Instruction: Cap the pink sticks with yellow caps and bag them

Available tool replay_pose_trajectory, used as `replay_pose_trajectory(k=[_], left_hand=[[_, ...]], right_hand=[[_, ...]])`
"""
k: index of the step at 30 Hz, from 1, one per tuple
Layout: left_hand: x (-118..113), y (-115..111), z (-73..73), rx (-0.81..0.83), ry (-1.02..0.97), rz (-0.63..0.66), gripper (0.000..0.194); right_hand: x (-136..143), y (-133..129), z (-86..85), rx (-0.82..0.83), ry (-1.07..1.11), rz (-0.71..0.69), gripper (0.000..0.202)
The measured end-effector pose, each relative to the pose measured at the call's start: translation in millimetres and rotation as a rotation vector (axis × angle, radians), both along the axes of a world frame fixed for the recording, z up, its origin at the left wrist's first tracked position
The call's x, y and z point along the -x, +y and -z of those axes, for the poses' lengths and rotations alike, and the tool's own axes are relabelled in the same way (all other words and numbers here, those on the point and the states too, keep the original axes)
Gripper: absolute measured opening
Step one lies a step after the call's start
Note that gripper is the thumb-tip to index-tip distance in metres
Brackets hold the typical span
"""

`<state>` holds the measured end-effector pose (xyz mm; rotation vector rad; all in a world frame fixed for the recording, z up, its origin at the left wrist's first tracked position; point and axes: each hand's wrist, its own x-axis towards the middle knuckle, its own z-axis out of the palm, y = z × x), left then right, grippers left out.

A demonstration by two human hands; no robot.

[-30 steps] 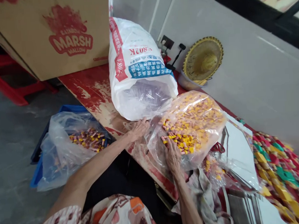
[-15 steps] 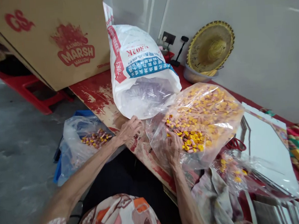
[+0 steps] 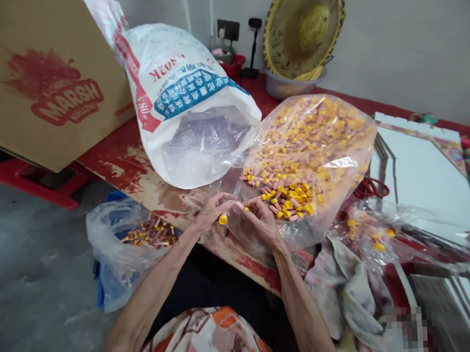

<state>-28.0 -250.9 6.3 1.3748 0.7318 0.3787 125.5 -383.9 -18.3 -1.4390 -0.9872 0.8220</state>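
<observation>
My left hand [image 3: 213,210] and my right hand [image 3: 261,221] meet fingertip to fingertip above the table's front edge. A small pink tube with a yellow cap [image 3: 223,219] shows under my left fingers, which are closed on it. My right fingers pinch another small piece with a bit of yellow [image 3: 246,208]; the rest of it is covered. Just right of my hands lies a clear plastic bag [image 3: 336,143] full of yellow-capped pink tubes, some spilling at its mouth. Behind my left hand, a white printed sack [image 3: 206,170] lies with its mouth open, holding clear tubes.
At lower left, a plastic bag [image 3: 107,237] with more capped tubes sits in a blue crate [image 3: 100,290]. A cardboard box [image 3: 58,144] stands at the left. A crumpled cloth [image 3: 345,291], red-handled scissors [image 3: 373,187] and white board [image 3: 430,174] lie on the right.
My right hand has left the pile of capped tubes and come left to my left hand. Both now hold small pieces close together. The view has shifted to the right.
</observation>
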Motion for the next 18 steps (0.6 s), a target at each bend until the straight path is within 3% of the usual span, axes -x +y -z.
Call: replay_pose_trajectory(k=[2,4,7,9,13,18], left_hand=[[-0.3,-2.8,1.8,-0.167,0.077,0.055,0.044],[-1.9,-6.8,0.0,-0.436,0.16,0.101,0.033],[-13.1,-16.6,-5.2,-0.816,0.315,0.216,0.019],[-26.2,-22.6,-8.2,-0.96,0.424,0.335,0.014],[-46.9,-19.4,-12.4,-1.001,0.499,0.466,0.009],[-34.7,-4.7,-13.6,-0.822,0.313,0.349,0.013]], right_hand=[[0.2,0.8,-0.2,-0.015,-0.135,0.023,0.023],[-2.3,1.3,-0.7,-0.086,-0.297,0.086,0.022],[-10.1,-0.2,0.6,-0.17,-0.398,0.286,0.021],[-14.9,-2.1,3.5,-0.109,-0.351,0.448,0.024],[-17.4,-3.6,9.5,0.024,-0.333,0.623,0.027],[-13.1,0.2,10.0,-0.02,-0.502,0.578,0.032]])
